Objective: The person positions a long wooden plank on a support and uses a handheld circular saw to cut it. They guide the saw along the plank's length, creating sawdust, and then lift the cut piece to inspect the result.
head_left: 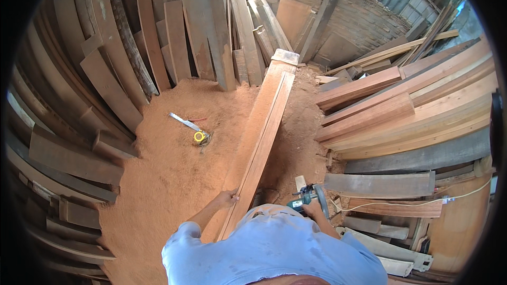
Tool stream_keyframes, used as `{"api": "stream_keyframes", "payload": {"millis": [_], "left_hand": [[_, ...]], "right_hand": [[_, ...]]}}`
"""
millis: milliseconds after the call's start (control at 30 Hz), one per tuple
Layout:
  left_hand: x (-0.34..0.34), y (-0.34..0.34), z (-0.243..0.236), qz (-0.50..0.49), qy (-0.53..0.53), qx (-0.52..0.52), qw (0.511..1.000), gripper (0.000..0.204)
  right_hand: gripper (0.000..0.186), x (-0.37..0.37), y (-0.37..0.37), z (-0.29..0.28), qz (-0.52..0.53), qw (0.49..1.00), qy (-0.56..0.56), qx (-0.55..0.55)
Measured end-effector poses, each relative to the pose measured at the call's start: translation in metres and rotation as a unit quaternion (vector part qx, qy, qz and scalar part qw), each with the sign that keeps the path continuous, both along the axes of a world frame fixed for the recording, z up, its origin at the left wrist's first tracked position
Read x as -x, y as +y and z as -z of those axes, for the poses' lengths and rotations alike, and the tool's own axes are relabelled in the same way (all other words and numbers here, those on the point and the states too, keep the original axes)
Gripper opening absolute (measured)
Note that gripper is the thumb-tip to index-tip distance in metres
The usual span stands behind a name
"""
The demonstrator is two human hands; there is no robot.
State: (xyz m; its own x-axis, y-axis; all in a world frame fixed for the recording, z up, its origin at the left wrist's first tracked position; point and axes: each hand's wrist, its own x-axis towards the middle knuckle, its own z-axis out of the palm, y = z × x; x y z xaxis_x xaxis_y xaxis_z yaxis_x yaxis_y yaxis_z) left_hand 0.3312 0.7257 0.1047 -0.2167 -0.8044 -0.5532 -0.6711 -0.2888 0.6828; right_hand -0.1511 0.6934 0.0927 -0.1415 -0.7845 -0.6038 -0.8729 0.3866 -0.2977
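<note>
A long reddish wooden beam (259, 126) slopes away from me over the sawdust, with a narrow strip or groove along its right side. Its far end rests near a pale block (285, 57). My left hand (228, 198) grips the beam's left edge close to my body. To the right of the beam, my right hand (312, 208) is closed around the handle of a green circular saw (303, 200) with a dark round guard. The saw is held low, apart from the beam. My blue shirt hides the beam's near end.
Sawdust (174, 179) covers the floor. On it lie a yellow tape measure (199, 136), a metal square (182, 121) and a thin red stick (198, 120). Boards (105, 89) lean at left; stacked planks (401, 116) fill the right. A pale cable (380, 205) and handsaws (391, 245) lie at lower right.
</note>
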Motion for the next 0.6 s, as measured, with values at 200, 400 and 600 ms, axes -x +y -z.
{"api": "stream_keyframes", "payload": {"millis": [200, 400, 600], "left_hand": [[0.004, 0.008, -0.014, 0.001, -0.013, 0.036, 0.999, 0.060], [-0.002, 0.007, -0.011, 0.018, -0.004, -0.008, 1.000, 0.059], [-0.003, 0.006, -0.009, 0.016, 0.006, -0.027, 0.999, 0.051]], "right_hand": [[0.067, -0.039, -0.035, -0.018, -0.083, 0.993, -0.003, -0.086], [0.062, -0.065, -0.053, -0.031, -0.136, 0.984, -0.015, -0.116], [0.055, -0.062, -0.056, -0.014, -0.123, 0.988, -0.011, -0.093]]}}
